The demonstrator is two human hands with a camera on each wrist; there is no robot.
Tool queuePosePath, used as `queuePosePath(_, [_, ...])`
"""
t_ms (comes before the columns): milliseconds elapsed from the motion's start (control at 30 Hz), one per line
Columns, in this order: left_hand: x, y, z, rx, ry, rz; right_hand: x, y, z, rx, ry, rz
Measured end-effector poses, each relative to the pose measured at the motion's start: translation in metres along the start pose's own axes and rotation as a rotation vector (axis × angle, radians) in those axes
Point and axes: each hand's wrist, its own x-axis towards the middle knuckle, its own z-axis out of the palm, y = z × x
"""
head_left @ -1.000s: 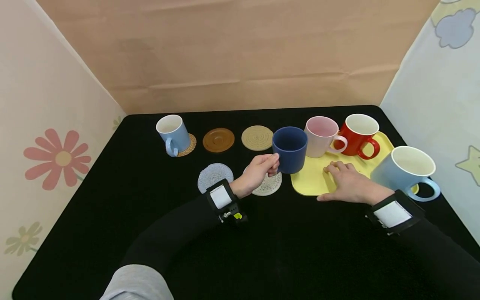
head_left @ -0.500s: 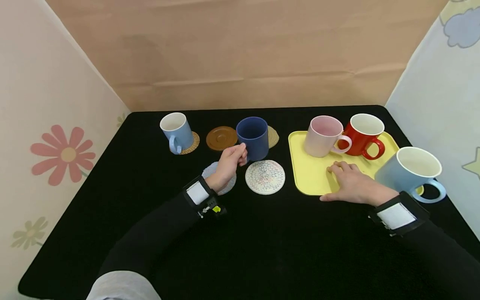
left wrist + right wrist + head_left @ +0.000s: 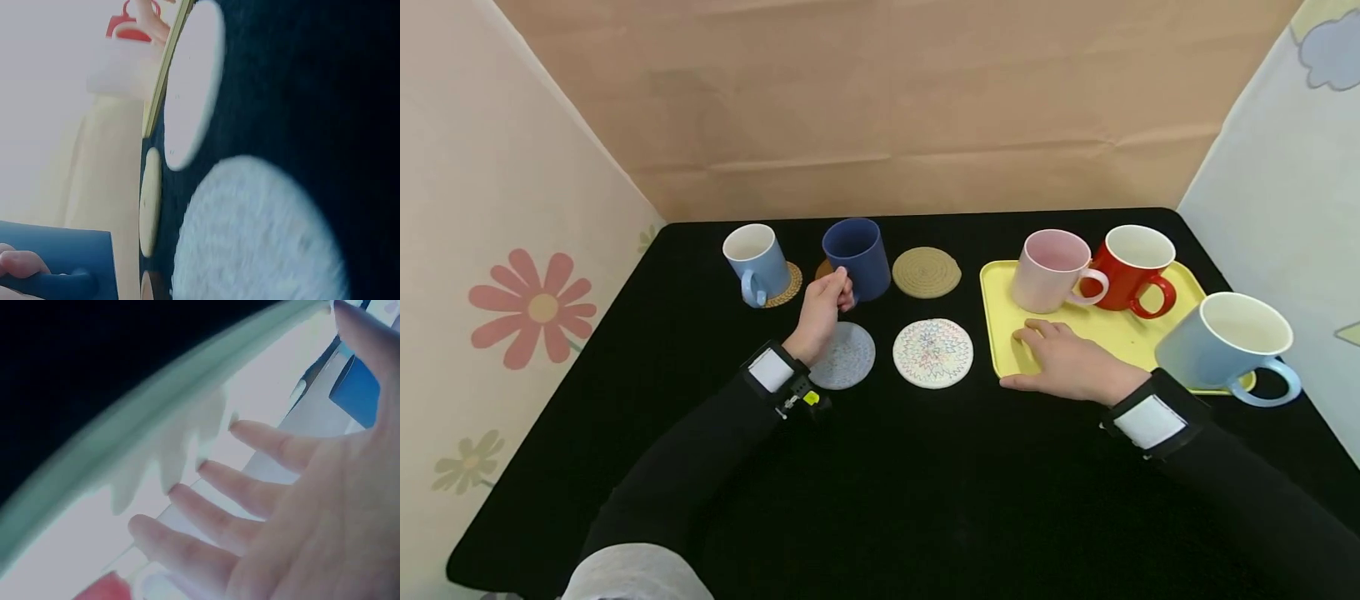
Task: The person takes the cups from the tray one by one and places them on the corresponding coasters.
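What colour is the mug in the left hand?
The mug in the left hand is dark blue, best seen in the head view.

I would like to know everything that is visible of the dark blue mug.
The dark blue mug is blue inside and out, smooth, perhaps ceramic, with straight walls and a round open rim. The left hand grips its handle. It is roughly upright and partly hides the brown coaster in the head view; the left wrist view shows its base apart from the coaster, so it appears held in the air.
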Motion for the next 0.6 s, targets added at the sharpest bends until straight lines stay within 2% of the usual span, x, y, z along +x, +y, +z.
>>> queuePosePath(233, [0.015,0.0,-0.004,0.004,0.11,-0.008,0.007,-0.004,-0.004,-0.019,0.001,0.009])
queuePosePath(400, [0.023,-0.006,0.0,0.056,0.213,-0.028,0.007,-0.003,-0.005,-0.007,0.004,0.015])
queuePosePath(600, [0.025,-0.01,0.004,0.059,0.271,-0.064,0.007,-0.004,-0.003,0.012,0.005,0.014])
